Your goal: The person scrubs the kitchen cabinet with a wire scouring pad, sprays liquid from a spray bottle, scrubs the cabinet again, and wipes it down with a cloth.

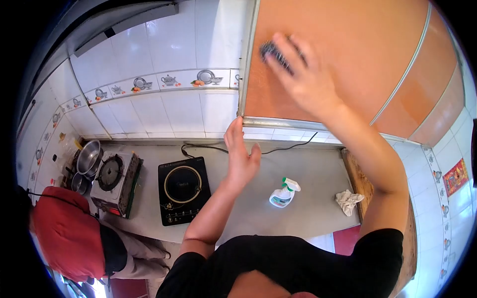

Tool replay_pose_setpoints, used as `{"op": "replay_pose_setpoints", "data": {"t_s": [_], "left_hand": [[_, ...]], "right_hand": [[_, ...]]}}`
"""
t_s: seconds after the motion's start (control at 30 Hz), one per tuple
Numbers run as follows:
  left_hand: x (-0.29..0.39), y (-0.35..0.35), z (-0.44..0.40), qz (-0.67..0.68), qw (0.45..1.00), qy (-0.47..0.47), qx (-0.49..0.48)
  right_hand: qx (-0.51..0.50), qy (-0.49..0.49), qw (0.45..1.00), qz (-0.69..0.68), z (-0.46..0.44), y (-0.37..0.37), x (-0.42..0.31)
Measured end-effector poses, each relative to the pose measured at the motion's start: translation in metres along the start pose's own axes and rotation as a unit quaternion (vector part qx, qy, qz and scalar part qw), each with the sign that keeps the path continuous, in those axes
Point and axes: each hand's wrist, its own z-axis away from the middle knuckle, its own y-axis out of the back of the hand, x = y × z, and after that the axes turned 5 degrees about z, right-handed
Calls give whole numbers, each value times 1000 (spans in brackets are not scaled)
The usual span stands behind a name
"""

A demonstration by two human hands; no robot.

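Note:
My right hand (pixel 310 82) presses a dark steel wool scrubber (pixel 277 55) against the orange cabinet door (pixel 348 44), near its upper left part. The fingers are slightly blurred and curl over the scrubber. Lower down, my left hand (pixel 242 156) is open, its stretched fingertips at the bottom left corner of the cabinet's metal frame (pixel 283 122). Below, a white spray bottle (pixel 282 194) with a green and white trigger head is on the grey counter (pixel 248 213).
A black induction cooktop (pixel 183 191) and a portable gas stove (pixel 117 181) occupy the counter's left, beside metal bowls (pixel 89 158). A black cable (pixel 283 149) runs along the wall. At right lies a crumpled cloth (pixel 349 202). A person in red (pixel 69 233) stands at lower left.

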Motion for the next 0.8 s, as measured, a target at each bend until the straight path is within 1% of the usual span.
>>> {"op": "replay_pose_setpoints", "data": {"t_s": [0.07,0.1,0.2,0.23,0.33,0.37,0.43,0.47,0.53,0.57,0.6,0.63,0.73,0.8], "left_hand": [[-2,1,1,-7,1000,-8,-3],[-3,2,0,-12,1000,-13,-4],[-2,4,0,3,1000,-15,-7],[-2,3,0,8,1000,-14,-7],[-1,4,2,16,1000,-9,-9],[-1,5,1,16,1000,-13,-9],[-5,4,-1,11,999,-30,-11],[-7,5,0,7,1000,-29,-9],[-7,4,-1,3,999,-34,-8],[-3,4,-3,18,1000,0,-11],[-4,4,-2,18,1000,-4,-14],[-5,6,-2,17,1000,-6,-17],[-5,6,-4,28,999,-5,-21],[-4,8,-5,27,999,-3,-22]], "right_hand": [[-10,85,996,-11,22,-9,-25],[-39,124,991,-28,27,-6,-35],[-1,43,999,-28,13,-11,-14],[0,-11,1000,-18,0,-9,-1],[17,-64,998,-3,2,-8,-9],[-31,-28,999,-21,18,-5,-32],[-66,10,993,-93,58,-11,-81],[-63,-8,994,-85,70,-13,-96],[-58,-53,994,-70,78,-11,-104],[-58,-80,993,-67,81,-10,-104],[-58,-110,990,-68,85,-8,-105],[-85,-138,983,-86,99,-3,-101],[-76,-260,963,-9,147,6,-87],[-68,-288,955,0,152,-1,-96]]}}
